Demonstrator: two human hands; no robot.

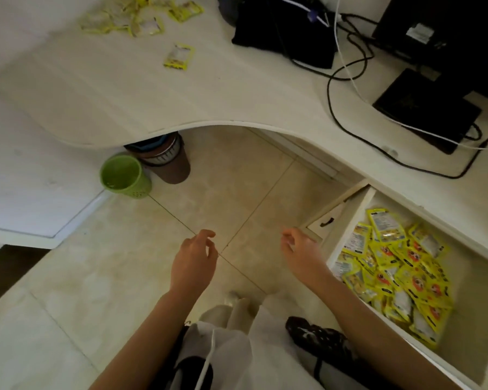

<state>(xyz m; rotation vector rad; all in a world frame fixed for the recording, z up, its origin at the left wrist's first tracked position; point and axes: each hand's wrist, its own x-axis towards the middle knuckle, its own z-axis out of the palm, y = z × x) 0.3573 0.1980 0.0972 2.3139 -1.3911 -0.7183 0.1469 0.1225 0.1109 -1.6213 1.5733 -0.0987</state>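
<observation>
In the open drawer (462,350) lay a heap of yellow packets (400,271), probably light, crinkly and slippery, best pinched by an edge. The right hand (300,249) and left hand (193,258) hovered relaxed, empty, nearby.

Below you lies a cream tiled floor (237,198), its thin dark grout lines crossing at 6 o'clock. A white desk (110,88) with a curved front edge sweeps from 10 o'clock round to 3 o'clock. At 9 o'clock a green bin (124,178) stands on the floor, with a brown bin (175,167) just behind it, partly under the desk. Dark equipment (288,32) and black cables (333,108) crowd the desktop at 1 o'clock. The light is soft and even.
</observation>
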